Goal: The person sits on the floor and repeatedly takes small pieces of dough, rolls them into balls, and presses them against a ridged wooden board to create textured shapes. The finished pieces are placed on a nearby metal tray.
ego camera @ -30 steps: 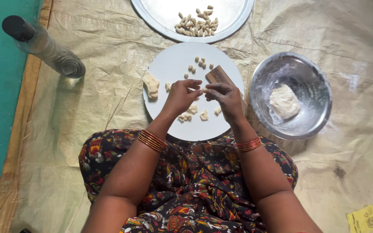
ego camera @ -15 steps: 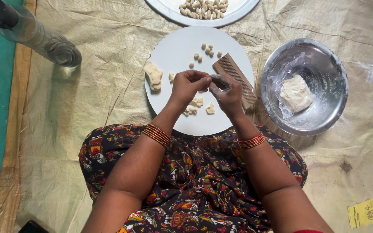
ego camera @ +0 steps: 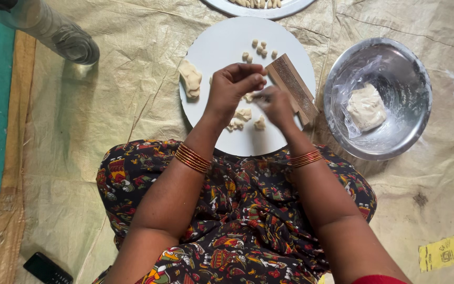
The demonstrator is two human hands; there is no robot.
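Observation:
A round white board (ego camera: 222, 37) lies in front of my lap on a beige sheet. My left hand (ego camera: 232, 87) and my right hand (ego camera: 274, 105) meet over its middle, fingertips pinched on a small bit of dough. Several small dough pieces (ego camera: 259, 50) lie at the board's far side, and larger torn pieces (ego camera: 243, 117) sit under my hands. A bigger lump of dough (ego camera: 191, 79) rests at the board's left edge. A ridged wooden paddle (ego camera: 292, 87) lies on the board's right part, just beside my right hand.
A steel bowl (ego camera: 405, 131) at the right holds dough in clear plastic (ego camera: 365, 108). A metal plate (ego camera: 290, 8) with shaped pieces is at the top edge. A clear bottle (ego camera: 53, 31) lies top left. A black phone (ego camera: 47, 269) sits bottom left, a yellow paper scrap (ego camera: 440, 253) bottom right.
The view has shifted, so the board and bowl sit lower in frame. My hands stay together over the board, working a small dough piece close to the wooden paddle.

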